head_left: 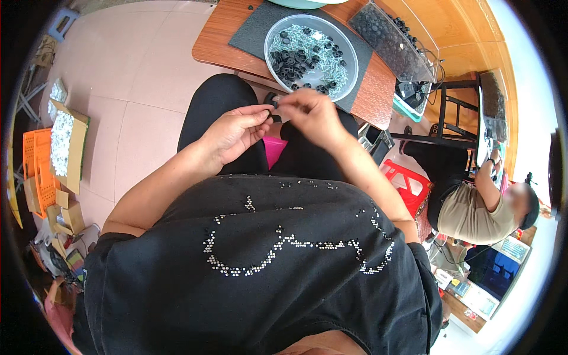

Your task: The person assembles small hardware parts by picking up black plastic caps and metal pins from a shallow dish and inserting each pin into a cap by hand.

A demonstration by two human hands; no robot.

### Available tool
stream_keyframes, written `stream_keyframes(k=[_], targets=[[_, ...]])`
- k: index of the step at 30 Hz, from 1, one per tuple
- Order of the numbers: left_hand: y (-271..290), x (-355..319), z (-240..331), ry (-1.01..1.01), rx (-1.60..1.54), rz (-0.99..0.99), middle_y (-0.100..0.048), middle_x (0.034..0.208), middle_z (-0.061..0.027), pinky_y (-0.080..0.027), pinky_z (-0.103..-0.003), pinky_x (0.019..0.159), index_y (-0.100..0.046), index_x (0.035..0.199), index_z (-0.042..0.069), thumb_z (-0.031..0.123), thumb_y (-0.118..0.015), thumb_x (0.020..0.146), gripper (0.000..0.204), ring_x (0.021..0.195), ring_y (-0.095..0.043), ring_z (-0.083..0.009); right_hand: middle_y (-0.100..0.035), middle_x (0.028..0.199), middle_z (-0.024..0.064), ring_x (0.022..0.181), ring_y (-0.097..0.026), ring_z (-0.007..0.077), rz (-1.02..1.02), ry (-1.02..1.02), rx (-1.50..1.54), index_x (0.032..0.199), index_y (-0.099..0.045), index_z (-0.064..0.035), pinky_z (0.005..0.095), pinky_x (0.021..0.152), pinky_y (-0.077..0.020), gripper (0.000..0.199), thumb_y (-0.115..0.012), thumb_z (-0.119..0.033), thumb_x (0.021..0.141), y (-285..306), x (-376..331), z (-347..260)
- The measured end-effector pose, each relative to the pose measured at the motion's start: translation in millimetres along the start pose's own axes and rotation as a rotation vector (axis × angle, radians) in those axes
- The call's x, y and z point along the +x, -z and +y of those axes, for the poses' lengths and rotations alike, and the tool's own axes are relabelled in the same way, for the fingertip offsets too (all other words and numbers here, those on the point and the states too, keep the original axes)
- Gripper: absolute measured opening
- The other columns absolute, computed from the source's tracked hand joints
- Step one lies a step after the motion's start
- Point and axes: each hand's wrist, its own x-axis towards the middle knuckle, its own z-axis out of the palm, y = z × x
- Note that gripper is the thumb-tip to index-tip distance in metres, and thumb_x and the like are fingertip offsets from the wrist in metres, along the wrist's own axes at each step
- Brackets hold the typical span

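My left hand (239, 131) is raised above my lap, its thumb and fingers closed on a small black plastic piece (270, 113). Close beside it, my right hand (313, 117) has its fingertips pinched together near that piece; whatever they hold is too small to make out. Just beyond both hands, a clear round basin (355, 76) sits at the table's near edge. Inside lie many thin silvery screws (305, 40) and a heap of round black plastic parts (291, 65).
Under the basin is a dark mat (251, 36) on a brown table (214, 41). A clear bin (384, 29) of black parts stands behind right. A co-worker (473, 213) sits at the right near a red stool (408, 180). Leftward are an orange crate (36, 171) and a cardboard box (77, 154).
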Motion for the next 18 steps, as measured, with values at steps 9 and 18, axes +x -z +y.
stream_keyframes(k=[9,18], targets=[[-9,-2,2,-0.055,-0.007,-0.003,-0.061,0.098,-0.0057,-0.049,-0.023,0.080,-0.055,0.111,0.002,0.013,-0.056,0.092,0.022,0.088,-0.059,-0.0120,-0.064,0.082,0.0157,0.080,-0.063,0.0334,0.132,0.085,-0.610,0.088,-0.067,-0.0051,0.0398,0.073,-0.0505,0.015,-0.062,-0.008,0.074,28,53,65],[-9,-3,2,-0.073,0.036,0.053,-0.061,0.094,-0.0021,-0.046,-0.021,0.076,-0.058,0.108,0.003,0.016,-0.059,0.090,0.022,0.083,-0.056,-0.0087,-0.061,0.072,0.0123,0.062,-0.060,0.0196,0.015,0.163,-0.244,0.085,-0.064,0.0020,0.0303,0.057,-0.0486,0.013,-0.067,-0.005,0.073,-13,11,-4]])
